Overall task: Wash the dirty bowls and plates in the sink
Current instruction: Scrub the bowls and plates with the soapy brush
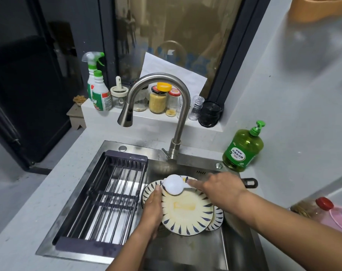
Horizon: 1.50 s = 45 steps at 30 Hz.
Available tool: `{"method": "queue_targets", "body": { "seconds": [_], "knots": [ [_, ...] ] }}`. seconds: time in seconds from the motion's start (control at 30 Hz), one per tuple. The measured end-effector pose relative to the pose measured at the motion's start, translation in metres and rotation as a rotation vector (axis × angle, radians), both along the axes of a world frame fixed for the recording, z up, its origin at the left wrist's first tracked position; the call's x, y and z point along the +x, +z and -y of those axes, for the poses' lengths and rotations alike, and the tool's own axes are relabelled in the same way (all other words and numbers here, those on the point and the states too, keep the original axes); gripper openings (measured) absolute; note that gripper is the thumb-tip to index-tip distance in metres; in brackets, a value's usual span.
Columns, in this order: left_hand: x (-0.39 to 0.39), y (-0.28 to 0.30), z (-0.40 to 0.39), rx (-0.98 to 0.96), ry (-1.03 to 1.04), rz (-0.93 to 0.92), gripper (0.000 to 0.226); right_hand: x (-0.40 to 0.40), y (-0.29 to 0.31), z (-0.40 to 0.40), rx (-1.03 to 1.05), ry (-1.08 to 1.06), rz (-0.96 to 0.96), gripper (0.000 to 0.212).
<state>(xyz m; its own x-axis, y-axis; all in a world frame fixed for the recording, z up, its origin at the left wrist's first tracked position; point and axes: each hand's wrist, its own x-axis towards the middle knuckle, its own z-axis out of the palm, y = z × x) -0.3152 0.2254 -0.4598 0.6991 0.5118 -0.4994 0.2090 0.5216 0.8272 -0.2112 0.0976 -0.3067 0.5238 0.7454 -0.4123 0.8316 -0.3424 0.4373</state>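
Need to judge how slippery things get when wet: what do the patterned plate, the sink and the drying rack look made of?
Round cream plate with dark blue leaf marks: looks like glazed ceramic, glossy, with yellowish residue. Rectangular grey sink: brushed stainless steel, matte sheen with dull reflections. Dark-framed drying rack with metal rods: shiny steel-looking rods; the matte dark frame is probably plastic.

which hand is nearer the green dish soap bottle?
Right. The right hand holds a white brush over the plate, just below-left of the soap bottle. The left hand grips the plate's left edge, farther away.
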Motion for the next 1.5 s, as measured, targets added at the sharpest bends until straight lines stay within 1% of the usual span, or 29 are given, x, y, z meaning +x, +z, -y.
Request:
{"method": "queue_targets", "body": {
  "seconds": [0.07, 0.13, 0.17, 0.23, 0.27, 0.3, 0.4, 0.47, 0.53, 0.57, 0.63, 0.67, 0.73, 0.77, 0.83, 0.9, 0.97, 1.0, 1.07, 1.13, 1.2, 1.27, 1.37, 1.43, 1.5],
  "knots": [
    [-0.003, 0.008, -0.004, 0.056, 0.058, 0.019, 0.054, 0.003, 0.001, 0.008, -0.004, -0.076, 0.014, 0.067],
    [-0.003, 0.010, -0.009, 0.147, 0.115, 0.018, 0.035, 0.002, 0.003, 0.018, -0.042, -0.178, -0.055, 0.063],
    [-0.002, 0.008, -0.011, 0.158, 0.131, 0.012, 0.035, -0.002, 0.001, 0.022, -0.055, -0.224, -0.122, 0.056],
    [0.002, 0.002, -0.011, 0.193, 0.142, -0.001, 0.051, -0.013, -0.005, 0.026, -0.045, -0.269, -0.262, 0.034],
    [0.005, -0.001, -0.008, 0.189, 0.160, -0.013, 0.058, -0.018, -0.010, 0.026, -0.032, -0.271, -0.324, 0.027],
    [0.008, -0.004, -0.006, 0.133, 0.177, -0.016, 0.063, -0.022, -0.014, 0.023, -0.017, -0.262, -0.379, 0.026],
    [0.011, 0.001, 0.002, -0.125, 0.228, -0.033, 0.067, -0.028, -0.020, 0.010, 0.064, -0.242, -0.475, 0.033],
    [0.011, 0.007, 0.005, -0.261, 0.236, -0.050, 0.077, -0.030, -0.022, 0.001, 0.134, -0.246, -0.476, 0.034],
    [0.014, 0.006, 0.008, -0.320, 0.189, -0.005, 0.084, -0.033, -0.023, -0.004, 0.183, -0.272, -0.455, 0.037],
    [0.016, 0.007, 0.009, -0.302, 0.186, 0.007, 0.087, -0.033, -0.023, -0.007, 0.198, -0.302, -0.438, 0.039],
    [0.018, 0.005, 0.014, -0.191, 0.177, 0.014, 0.092, -0.030, -0.024, -0.011, 0.218, -0.364, -0.400, 0.043],
    [0.017, 0.006, 0.015, -0.121, 0.181, 0.008, 0.082, -0.027, -0.023, -0.014, 0.225, -0.382, -0.367, 0.049],
    [0.016, 0.007, 0.015, 0.011, 0.209, 0.004, 0.052, -0.020, -0.021, -0.017, 0.215, -0.403, -0.278, 0.065],
    [0.015, 0.008, 0.014, 0.051, 0.219, 0.004, 0.046, -0.018, -0.022, -0.017, 0.209, -0.408, -0.236, 0.071],
    [0.014, 0.009, 0.007, 0.103, 0.241, 0.008, 0.045, -0.015, -0.023, -0.014, 0.202, -0.416, -0.185, 0.074],
    [0.014, 0.010, 0.002, 0.158, 0.251, 0.004, 0.044, -0.013, -0.024, -0.006, 0.201, -0.434, -0.234, 0.067],
    [0.015, 0.004, 0.001, 0.194, 0.239, -0.016, 0.047, -0.017, -0.025, -0.002, 0.199, -0.436, -0.337, 0.049],
    [0.015, 0.002, 0.003, 0.200, 0.239, -0.035, 0.048, -0.021, -0.026, -0.001, 0.184, -0.412, -0.382, 0.043],
    [0.016, -0.004, 0.005, 0.183, 0.232, -0.050, 0.046, -0.027, -0.032, 0.000, 0.155, -0.337, -0.429, 0.039],
    [0.016, -0.008, 0.004, 0.191, 0.226, -0.063, 0.048, -0.022, -0.036, 0.002, 0.138, -0.328, -0.384, 0.038],
    [0.013, -0.008, -0.001, 0.228, 0.242, -0.086, 0.048, -0.011, -0.033, 0.008, 0.143, -0.382, -0.308, 0.040],
    [0.012, -0.007, -0.008, 0.245, 0.255, -0.110, 0.042, -0.003, -0.035, 0.016, 0.239, -0.473, -0.314, 0.035],
    [0.015, -0.012, -0.016, 0.198, 0.276, -0.114, 0.039, 0.001, -0.044, 0.018, 0.535, -0.698, -0.457, 0.038],
    [0.015, -0.013, -0.019, 0.110, 0.292, -0.136, 0.036, 0.004, -0.056, 0.015, 0.741, -0.832, -0.549, 0.036],
    [0.012, -0.013, -0.020, 0.008, 0.254, -0.174, 0.039, 0.004, -0.070, 0.010, 0.894, -1.011, -0.683, 0.033]
  ]
}}
